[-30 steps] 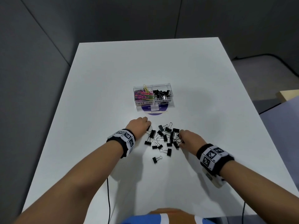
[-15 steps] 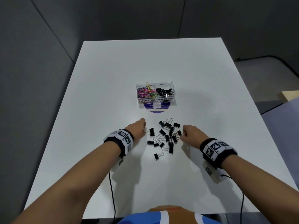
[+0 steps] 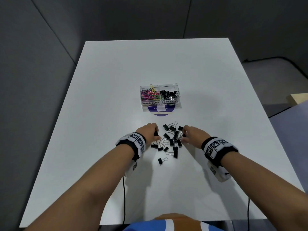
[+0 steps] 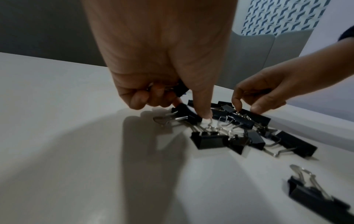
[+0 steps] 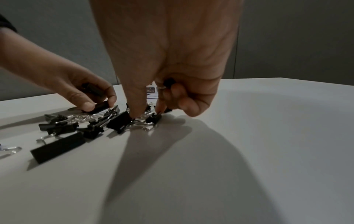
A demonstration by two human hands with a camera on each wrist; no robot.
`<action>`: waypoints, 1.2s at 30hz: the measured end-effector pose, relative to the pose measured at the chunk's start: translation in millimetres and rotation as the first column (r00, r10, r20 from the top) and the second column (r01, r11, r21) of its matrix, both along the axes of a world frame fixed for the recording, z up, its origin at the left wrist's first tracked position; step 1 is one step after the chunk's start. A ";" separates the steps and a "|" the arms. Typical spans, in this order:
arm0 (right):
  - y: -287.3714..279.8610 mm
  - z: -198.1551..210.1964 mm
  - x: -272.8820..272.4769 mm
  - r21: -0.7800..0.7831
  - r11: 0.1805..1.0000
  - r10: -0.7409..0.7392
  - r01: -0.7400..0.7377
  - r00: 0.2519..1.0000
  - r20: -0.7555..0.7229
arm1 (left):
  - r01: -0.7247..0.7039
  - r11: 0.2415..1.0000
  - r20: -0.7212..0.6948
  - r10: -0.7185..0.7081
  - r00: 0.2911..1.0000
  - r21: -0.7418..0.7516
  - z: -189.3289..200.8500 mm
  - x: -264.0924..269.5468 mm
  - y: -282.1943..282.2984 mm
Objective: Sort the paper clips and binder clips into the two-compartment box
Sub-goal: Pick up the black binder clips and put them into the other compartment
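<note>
A clear two-compartment box [image 3: 160, 103] stands mid-table, with coloured paper clips [image 3: 150, 96] in its left part and black binder clips [image 3: 169, 94] in its right. Several loose black binder clips [image 3: 172, 141] lie in a pile nearer me, and one [image 3: 162, 160] lies apart in front. My left hand [image 3: 155, 134] is at the pile's left edge. Its curled fingers hold a binder clip [image 4: 181, 89] while thumb and forefinger pinch another [image 4: 188, 112]. My right hand [image 3: 183, 137] is at the pile's right edge. It keeps a clip [image 5: 168, 82] in its curled fingers, with thumb and forefinger down on the pile.
A purple round label [image 3: 160, 112] shows under the box's front. The white table [image 3: 216, 90] has dark padded walls behind and to the left. Thin black cables [image 3: 123, 194] run from my wrists over the near edge.
Both hands have stayed at the two sides of the pile, fingers working on clips. The left hand has edged slightly inward. The head view has shifted a little.
</note>
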State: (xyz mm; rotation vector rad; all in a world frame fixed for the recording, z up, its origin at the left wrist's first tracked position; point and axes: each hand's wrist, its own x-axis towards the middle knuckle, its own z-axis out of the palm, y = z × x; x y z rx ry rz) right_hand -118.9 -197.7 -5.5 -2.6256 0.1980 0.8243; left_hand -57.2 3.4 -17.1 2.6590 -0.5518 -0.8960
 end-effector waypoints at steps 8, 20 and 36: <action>3.6 -5.2 2.0 0.076 0.997 -0.012 0.015 0.999 -0.042 | -0.082 0.994 -0.076 0.077 0.994 -0.070 -3.0 1.0 -3.7; -5.0 4.6 -10.1 0.191 0.978 -0.081 0.077 0.997 0.010 | -0.056 0.984 -0.029 0.051 0.998 -0.170 3.1 2.3 9.3; 3.8 0.7 -18.2 0.076 0.987 0.138 -0.138 0.990 0.008 | 0.184 0.982 -0.046 -0.182 0.982 0.032 11.0 -24.8 9.3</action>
